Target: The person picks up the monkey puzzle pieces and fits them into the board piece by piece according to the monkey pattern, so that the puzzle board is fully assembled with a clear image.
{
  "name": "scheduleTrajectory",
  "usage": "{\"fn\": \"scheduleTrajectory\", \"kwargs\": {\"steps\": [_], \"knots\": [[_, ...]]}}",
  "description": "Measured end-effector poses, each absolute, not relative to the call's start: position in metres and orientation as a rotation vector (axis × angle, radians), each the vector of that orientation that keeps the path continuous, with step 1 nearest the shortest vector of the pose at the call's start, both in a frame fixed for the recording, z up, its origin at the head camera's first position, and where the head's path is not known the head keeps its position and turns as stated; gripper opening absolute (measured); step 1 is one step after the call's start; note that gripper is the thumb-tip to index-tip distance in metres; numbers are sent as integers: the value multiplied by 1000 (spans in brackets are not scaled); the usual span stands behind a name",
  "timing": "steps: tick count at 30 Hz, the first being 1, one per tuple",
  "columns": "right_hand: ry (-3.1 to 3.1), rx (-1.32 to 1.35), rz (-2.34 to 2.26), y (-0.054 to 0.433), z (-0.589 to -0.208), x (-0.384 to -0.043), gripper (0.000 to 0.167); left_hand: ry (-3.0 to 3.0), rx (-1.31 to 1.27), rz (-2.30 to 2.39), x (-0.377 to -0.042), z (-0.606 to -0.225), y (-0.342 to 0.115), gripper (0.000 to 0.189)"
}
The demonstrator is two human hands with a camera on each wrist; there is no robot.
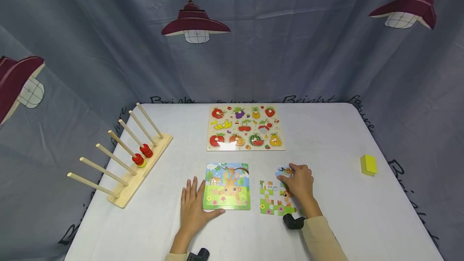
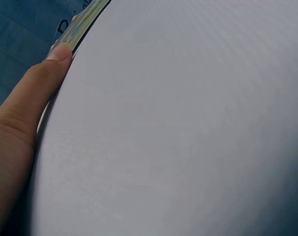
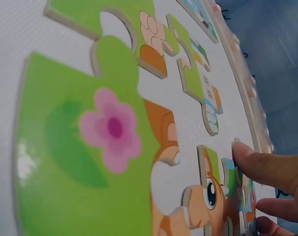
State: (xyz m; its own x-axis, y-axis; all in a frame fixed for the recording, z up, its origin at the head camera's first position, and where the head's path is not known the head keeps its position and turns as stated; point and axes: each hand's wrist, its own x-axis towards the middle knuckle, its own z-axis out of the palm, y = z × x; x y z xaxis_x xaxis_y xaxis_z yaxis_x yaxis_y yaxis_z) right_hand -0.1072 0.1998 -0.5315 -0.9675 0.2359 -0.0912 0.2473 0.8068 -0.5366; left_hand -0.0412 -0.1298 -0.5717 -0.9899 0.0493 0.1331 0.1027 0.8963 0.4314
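Observation:
A square jigsaw board (image 1: 226, 204) with a faint animal picture lies in front of me. My left hand (image 1: 194, 208) lies flat with spread fingers beside it, the thumb near its lower left edge; in the left wrist view the thumb touches the board's edge (image 2: 85, 24). To the right is a loose group of jigsaw pieces (image 1: 267, 206). At the group's top, my right hand (image 1: 301, 182) pinches a blue-and-brown puzzle piece (image 1: 282, 171) between thumb and fingers, which partly hide it. A green piece with a pink flower (image 3: 55, 162) looms close in the right wrist view.
A wooden fruit peg puzzle (image 1: 246, 128) lies behind the jigsaw board. At left stands a wooden rack of upright pegs (image 1: 141, 172), with red rings (image 1: 146, 150) on two pegs. A yellow block (image 1: 368, 165) sits near the table's right edge.

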Motion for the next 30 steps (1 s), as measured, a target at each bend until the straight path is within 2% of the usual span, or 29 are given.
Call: {"fn": "scheduleTrajectory", "kwargs": {"steps": [14, 30], "knots": [[2885, 468, -984, 199, -532, -110, 72, -2948, -111, -691, -41, -571, -130, 116], [2933, 424, -1019, 200, -533, -110, 63, -2934, -114, -693, -41, -573, -130, 117]]}}
